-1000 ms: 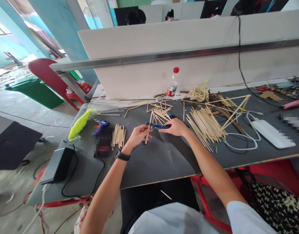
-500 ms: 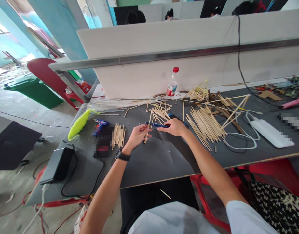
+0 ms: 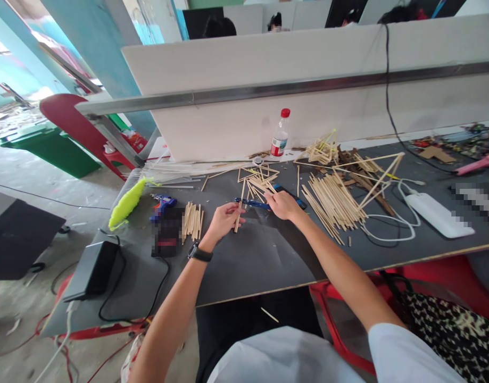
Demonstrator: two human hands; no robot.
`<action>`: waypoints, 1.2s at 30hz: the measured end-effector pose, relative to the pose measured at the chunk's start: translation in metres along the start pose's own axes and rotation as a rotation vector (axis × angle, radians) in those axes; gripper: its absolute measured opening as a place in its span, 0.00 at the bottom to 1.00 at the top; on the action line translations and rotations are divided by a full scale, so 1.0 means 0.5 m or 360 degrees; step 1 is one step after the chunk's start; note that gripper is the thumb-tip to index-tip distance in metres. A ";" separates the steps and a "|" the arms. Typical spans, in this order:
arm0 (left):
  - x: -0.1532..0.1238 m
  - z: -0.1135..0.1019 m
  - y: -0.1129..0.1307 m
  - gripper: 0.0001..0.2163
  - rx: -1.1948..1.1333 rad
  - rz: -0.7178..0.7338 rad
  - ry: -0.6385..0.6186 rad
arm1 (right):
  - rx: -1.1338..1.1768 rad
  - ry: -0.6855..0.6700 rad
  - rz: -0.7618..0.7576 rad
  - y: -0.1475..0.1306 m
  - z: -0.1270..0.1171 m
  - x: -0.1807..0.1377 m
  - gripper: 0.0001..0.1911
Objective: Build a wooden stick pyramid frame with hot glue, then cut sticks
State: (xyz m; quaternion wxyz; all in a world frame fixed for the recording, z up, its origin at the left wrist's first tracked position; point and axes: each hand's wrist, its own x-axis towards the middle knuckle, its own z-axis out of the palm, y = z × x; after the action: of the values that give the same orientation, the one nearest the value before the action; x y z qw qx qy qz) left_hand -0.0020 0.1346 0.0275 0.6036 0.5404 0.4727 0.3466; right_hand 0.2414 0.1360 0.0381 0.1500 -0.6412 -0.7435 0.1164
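My left hand (image 3: 223, 220) has its fingers closed on a thin wooden stick (image 3: 239, 213), which points away from me over the dark tabletop. My right hand (image 3: 283, 205) is wrapped round the handles of blue pliers (image 3: 253, 203). Their jaws lie across the stick just beyond my left fingertips. Whether the jaws press on the wood is too small to tell. Left of my left hand lies a bundle of short sticks (image 3: 193, 222). A pile of longer sticks (image 3: 335, 202) lies to the right of my right hand, and joined stick frames (image 3: 260, 183) lie beyond the pliers.
A blue glue gun (image 3: 163, 206) and a yellow-green bundle (image 3: 127, 203) are at the left. Near the white partition (image 3: 216, 127) stands a bottle (image 3: 280, 135). A white power strip (image 3: 439, 217) with a cable lies right; a black box-shaped adapter (image 3: 93, 270) sits front left.
My right hand has shifted slightly and turned around the plier handles. The stick in my left hand stands a little differently under the jaws. The whole view has drifted slightly.
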 end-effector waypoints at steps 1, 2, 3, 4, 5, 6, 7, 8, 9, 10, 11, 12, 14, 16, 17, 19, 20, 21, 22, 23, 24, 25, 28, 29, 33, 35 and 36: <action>0.000 0.000 0.000 0.17 0.0002 0.0003 0.0004 | 0.0007 -0.0009 0.0010 0.000 0.002 0.001 0.41; 0.000 0.001 0.000 0.17 0.0004 0.0006 0.0007 | 0.0007 -0.0010 0.0030 0.000 0.005 0.001 0.40; 0.001 0.002 0.000 0.18 0.0007 0.0011 0.0008 | -0.0011 0.0002 0.0060 -0.001 0.008 0.001 0.39; 0.001 0.003 0.000 0.18 0.0010 0.0018 0.0006 | -0.0047 0.0022 0.0096 -0.002 0.012 0.000 0.39; 0.001 0.004 0.000 0.19 0.0015 0.0026 0.0000 | -0.0096 0.0047 0.0133 -0.003 0.016 0.000 0.38; 0.000 0.005 0.000 0.19 0.0025 0.0037 -0.0010 | -0.0147 0.0073 0.0165 -0.005 0.020 -0.001 0.37; 0.000 0.005 0.000 0.20 0.0040 0.0047 -0.0025 | -0.0187 0.0093 0.0190 -0.006 0.023 -0.002 0.37; -0.001 0.005 0.000 0.20 0.0056 0.0057 -0.0041 | -0.0208 0.0112 0.0206 -0.007 0.026 -0.003 0.37; -0.002 0.005 0.000 0.20 0.0069 0.0066 -0.0057 | -0.0205 0.0125 0.0211 -0.008 0.027 -0.003 0.38; -0.002 0.004 -0.001 0.21 0.0076 0.0075 -0.0068 | -0.0178 0.0146 0.0219 -0.008 0.028 -0.003 0.38; -0.002 0.003 -0.002 0.21 0.0076 0.0085 -0.0072 | -0.0129 0.0162 0.0227 -0.007 0.028 -0.003 0.39; -0.001 0.001 -0.003 0.21 0.0072 0.0096 -0.0067 | -0.0054 0.0165 0.0236 -0.006 0.026 -0.002 0.41; 0.004 -0.003 -0.007 0.21 0.0071 0.0125 -0.0031 | 0.0143 0.0144 0.0263 -0.001 0.019 -0.001 0.42; 0.010 -0.008 -0.011 0.20 0.0084 0.0149 0.0034 | 0.0341 0.0167 0.0304 0.009 0.006 -0.001 0.43; 0.013 -0.011 -0.012 0.20 0.0098 0.0163 0.0074 | 0.0428 0.0217 0.0326 0.016 -0.003 -0.001 0.43; 0.017 -0.018 -0.012 0.18 0.0154 0.0193 0.0174 | 0.0559 0.0375 0.0394 0.034 -0.021 -0.001 0.42; 0.017 -0.021 -0.011 0.16 0.0226 0.0227 0.0238 | 0.0590 0.0464 0.0454 0.044 -0.031 0.000 0.41; 0.015 -0.026 -0.008 0.15 0.0350 0.0282 0.0307 | 0.0587 0.0546 0.0538 0.056 -0.040 0.001 0.39; 0.012 -0.030 -0.003 0.13 0.0525 0.0352 0.0391 | 0.0551 0.0624 0.0638 0.068 -0.048 0.003 0.37; 0.008 -0.035 0.002 0.11 0.0752 0.0432 0.0484 | 0.0490 0.0690 0.0741 0.080 -0.054 0.004 0.34; 0.003 -0.040 0.008 0.10 0.1003 0.0498 0.0576 | 0.0420 0.0739 0.0835 0.092 -0.060 0.006 0.30; -0.002 -0.044 0.014 0.10 0.1238 0.0531 0.0669 | 0.0353 0.0769 0.0913 0.104 -0.063 0.007 0.26; -0.013 -0.054 0.028 0.14 0.1695 0.0453 0.0843 | 0.0220 0.0751 0.1031 0.133 -0.062 0.010 0.18; -0.016 -0.057 0.031 0.14 0.1776 0.0417 0.0870 | 0.0185 0.0726 0.1040 0.140 -0.060 0.011 0.17; -0.017 -0.069 0.031 0.15 0.1975 0.0357 0.0938 | 0.0043 0.0640 0.1001 0.149 -0.047 0.015 0.18; -0.017 -0.075 0.028 0.15 0.2029 0.0292 0.0996 | 0.0006 0.0605 0.0986 0.147 -0.044 0.018 0.18; -0.017 -0.077 0.028 0.15 0.2042 0.0248 0.1029 | -0.0004 0.0589 0.0986 0.146 -0.043 0.019 0.18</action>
State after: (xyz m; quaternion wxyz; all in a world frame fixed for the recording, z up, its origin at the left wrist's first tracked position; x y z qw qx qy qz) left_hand -0.0400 0.1417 0.0439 -0.0291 0.6909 0.6982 0.1852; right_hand 0.3150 0.1557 0.0321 0.2390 -0.8464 -0.4744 0.0374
